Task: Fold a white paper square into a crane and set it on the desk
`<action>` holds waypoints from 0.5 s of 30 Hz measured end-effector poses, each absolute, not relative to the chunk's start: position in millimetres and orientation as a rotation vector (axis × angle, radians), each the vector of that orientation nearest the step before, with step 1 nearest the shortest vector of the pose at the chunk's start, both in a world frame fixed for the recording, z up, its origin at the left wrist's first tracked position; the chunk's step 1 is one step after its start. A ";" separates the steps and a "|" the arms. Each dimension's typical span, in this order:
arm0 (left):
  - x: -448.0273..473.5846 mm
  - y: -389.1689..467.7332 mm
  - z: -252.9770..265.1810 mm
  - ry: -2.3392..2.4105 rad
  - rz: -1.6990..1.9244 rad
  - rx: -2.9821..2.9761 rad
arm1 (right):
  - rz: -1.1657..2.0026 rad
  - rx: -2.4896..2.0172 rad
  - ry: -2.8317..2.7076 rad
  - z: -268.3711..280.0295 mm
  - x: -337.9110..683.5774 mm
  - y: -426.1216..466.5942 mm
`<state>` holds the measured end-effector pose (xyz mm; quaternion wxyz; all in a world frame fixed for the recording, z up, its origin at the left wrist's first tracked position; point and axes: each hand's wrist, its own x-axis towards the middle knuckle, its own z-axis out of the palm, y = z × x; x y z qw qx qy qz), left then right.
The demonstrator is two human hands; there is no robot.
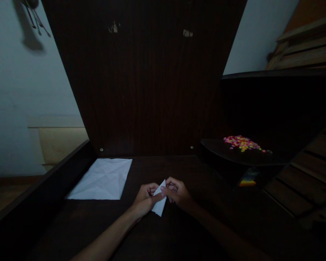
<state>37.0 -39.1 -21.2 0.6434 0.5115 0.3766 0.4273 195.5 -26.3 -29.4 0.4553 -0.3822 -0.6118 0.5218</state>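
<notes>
A small piece of folded white paper point(159, 207), narrow and pointed at the top, is held up between both hands over the dark desk. My left hand point(145, 199) grips its left side, the thumb lying across the front face. On the upper right edge, my right hand point(177, 194) pinches the paper with thumb and bent fingers. The fingers behind the paper are partly hidden. To the left lie creased white sheets point(101, 179), flat on the desk.
A raised side board point(43, 188) borders the desk on the left, and a tall dark panel point(152, 90) rises at the back. On the right, a curved shelf point(219, 150) carries a heap of small colourful pieces point(243, 142). Beyond it are wooden slats point(312, 170).
</notes>
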 end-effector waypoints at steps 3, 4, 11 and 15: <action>38.8 -39.2 -22.4 0.857 0.985 1.191 | 1.231 -0.973 -1.517 -28.2 196.5 -26.3; 39.1 -39.1 -22.4 0.857 0.985 1.202 | 1.215 -0.976 -1.517 -27.4 196.6 -26.3; 38.7 -39.2 -20.6 0.865 0.953 1.250 | 1.174 -0.993 -1.487 -25.2 195.3 -25.8; 39.9 -39.1 -21.5 0.888 0.960 1.264 | 1.144 -0.992 -1.480 -24.3 195.9 -25.9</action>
